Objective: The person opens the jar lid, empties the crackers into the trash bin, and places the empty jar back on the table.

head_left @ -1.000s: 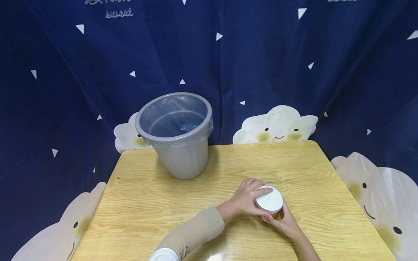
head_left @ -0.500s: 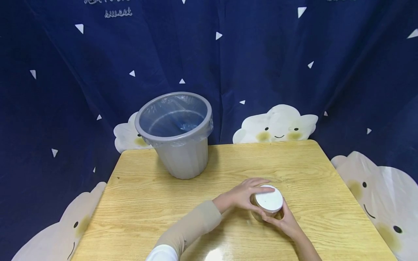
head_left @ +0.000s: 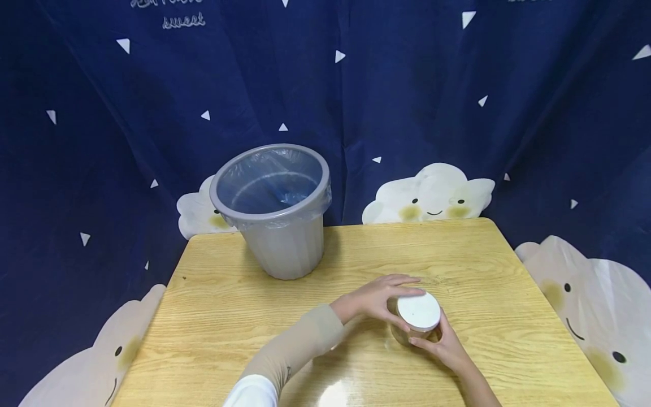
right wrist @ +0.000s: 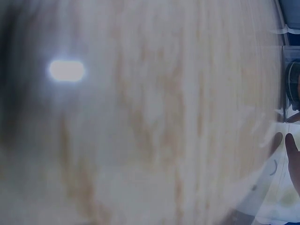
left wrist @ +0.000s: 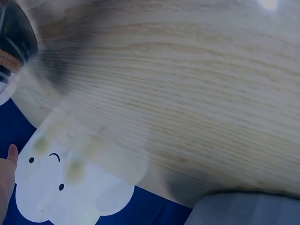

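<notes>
A clear jar [head_left: 402, 336] with a round white lid [head_left: 419, 311] stands on the table's right half. My left hand [head_left: 378, 297] reaches over from the left; its index finger lies along the lid's far edge and its thumb at the near edge. A gap shows between that palm and the jar. From the right, my right hand [head_left: 447, 345] holds the jar's side, thumb in front and the other fingers mostly hidden behind. Only part of a left-hand finger [left wrist: 6, 180] shows in the left wrist view. Dark fingers [right wrist: 293, 161] appear at the right wrist view's edge.
A grey bin [head_left: 285, 243] lined with a clear bag stands at the back left of the wooden table [head_left: 218, 316]. Behind hangs a navy curtain [head_left: 407, 85] with clouds and triangles. A dark round object [left wrist: 16, 37], unclear in kind, shows in the left wrist view.
My left hand has drawn slightly back and to the left, its thumb moving away from the right thumb and its index finger toward the lid's far edge. The right hand and jar stay put.
</notes>
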`<state>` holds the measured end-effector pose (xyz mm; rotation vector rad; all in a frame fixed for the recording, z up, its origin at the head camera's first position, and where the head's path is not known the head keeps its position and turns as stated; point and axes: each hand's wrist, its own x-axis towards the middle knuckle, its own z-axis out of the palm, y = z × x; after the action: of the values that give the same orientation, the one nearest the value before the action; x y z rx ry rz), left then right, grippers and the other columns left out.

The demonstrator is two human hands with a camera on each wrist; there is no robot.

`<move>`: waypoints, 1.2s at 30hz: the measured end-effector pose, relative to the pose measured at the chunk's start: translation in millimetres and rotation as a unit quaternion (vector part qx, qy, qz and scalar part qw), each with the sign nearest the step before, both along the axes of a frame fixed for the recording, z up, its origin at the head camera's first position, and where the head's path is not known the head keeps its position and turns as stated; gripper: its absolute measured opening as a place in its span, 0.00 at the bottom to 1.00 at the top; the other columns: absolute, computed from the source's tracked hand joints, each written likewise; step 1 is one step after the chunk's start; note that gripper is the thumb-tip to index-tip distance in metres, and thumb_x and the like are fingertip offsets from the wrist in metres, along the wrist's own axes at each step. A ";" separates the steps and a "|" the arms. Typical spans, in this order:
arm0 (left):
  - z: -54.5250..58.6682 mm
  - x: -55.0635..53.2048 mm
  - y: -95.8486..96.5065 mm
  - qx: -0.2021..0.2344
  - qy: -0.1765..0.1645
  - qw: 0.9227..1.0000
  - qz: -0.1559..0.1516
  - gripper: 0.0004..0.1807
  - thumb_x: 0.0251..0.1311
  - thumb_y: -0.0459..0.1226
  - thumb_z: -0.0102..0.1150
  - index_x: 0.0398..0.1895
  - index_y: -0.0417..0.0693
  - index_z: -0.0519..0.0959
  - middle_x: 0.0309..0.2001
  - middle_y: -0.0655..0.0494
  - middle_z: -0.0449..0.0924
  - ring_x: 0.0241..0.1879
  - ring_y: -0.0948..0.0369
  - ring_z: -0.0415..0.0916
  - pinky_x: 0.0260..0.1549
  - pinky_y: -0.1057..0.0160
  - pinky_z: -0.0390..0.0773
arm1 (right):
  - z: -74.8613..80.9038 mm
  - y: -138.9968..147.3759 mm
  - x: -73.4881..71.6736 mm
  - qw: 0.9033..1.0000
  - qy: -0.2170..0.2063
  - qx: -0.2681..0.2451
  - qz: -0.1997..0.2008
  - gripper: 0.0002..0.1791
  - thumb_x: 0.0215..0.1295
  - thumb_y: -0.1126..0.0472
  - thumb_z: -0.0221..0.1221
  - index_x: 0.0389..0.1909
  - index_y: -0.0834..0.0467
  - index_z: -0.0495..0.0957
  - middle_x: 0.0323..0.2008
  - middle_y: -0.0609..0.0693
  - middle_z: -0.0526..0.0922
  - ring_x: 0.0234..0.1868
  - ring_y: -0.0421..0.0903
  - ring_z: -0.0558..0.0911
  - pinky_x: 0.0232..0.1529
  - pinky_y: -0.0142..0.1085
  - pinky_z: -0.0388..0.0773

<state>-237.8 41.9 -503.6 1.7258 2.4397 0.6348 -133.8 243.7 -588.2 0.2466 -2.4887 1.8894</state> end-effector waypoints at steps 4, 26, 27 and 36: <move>0.9 -2.0 -0.6 -0.008 0.001 1.000 -0.001 0.47 0.40 0.59 0.67 0.67 0.62 0.61 0.70 0.59 0.52 0.68 0.65 0.46 0.65 0.62 0.47 | 0.2 0.0 0.2 1.000 0.001 -0.001 0.000 0.55 0.45 0.68 0.68 0.69 0.61 0.41 0.65 0.68 0.50 0.64 0.68 0.51 0.56 0.70 0.42; -4.5 -5.6 0.8 0.021 -0.012 0.999 -0.029 0.45 0.41 0.55 0.68 0.65 0.56 0.64 0.67 0.57 0.59 0.66 0.68 0.52 0.65 0.68 0.47 | -1.7 0.8 -0.7 1.000 0.004 -0.007 0.004 0.55 0.45 0.69 0.67 0.69 0.62 0.40 0.65 0.68 0.50 0.64 0.69 0.49 0.57 0.70 0.40; -4.9 -5.5 0.8 0.026 -0.015 0.999 -0.030 0.45 0.40 0.55 0.69 0.65 0.56 0.64 0.67 0.57 0.60 0.66 0.68 0.52 0.64 0.68 0.47 | -1.7 0.8 -0.7 1.000 0.005 -0.007 0.004 0.55 0.45 0.69 0.67 0.69 0.62 0.40 0.65 0.68 0.50 0.64 0.69 0.49 0.57 0.70 0.40; -7.6 -2.4 0.8 0.049 -0.021 0.998 -0.015 0.45 0.39 0.54 0.70 0.64 0.54 0.66 0.65 0.56 0.63 0.65 0.67 0.54 0.64 0.66 0.49 | -1.1 0.1 -0.5 1.000 0.001 -0.004 -0.003 0.55 0.44 0.69 0.68 0.69 0.61 0.42 0.64 0.67 0.53 0.63 0.66 0.52 0.58 0.68 0.42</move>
<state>-240.2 42.7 -511.2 1.7610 2.3871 0.7908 -134.2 243.7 -589.2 0.2397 -2.4759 1.8964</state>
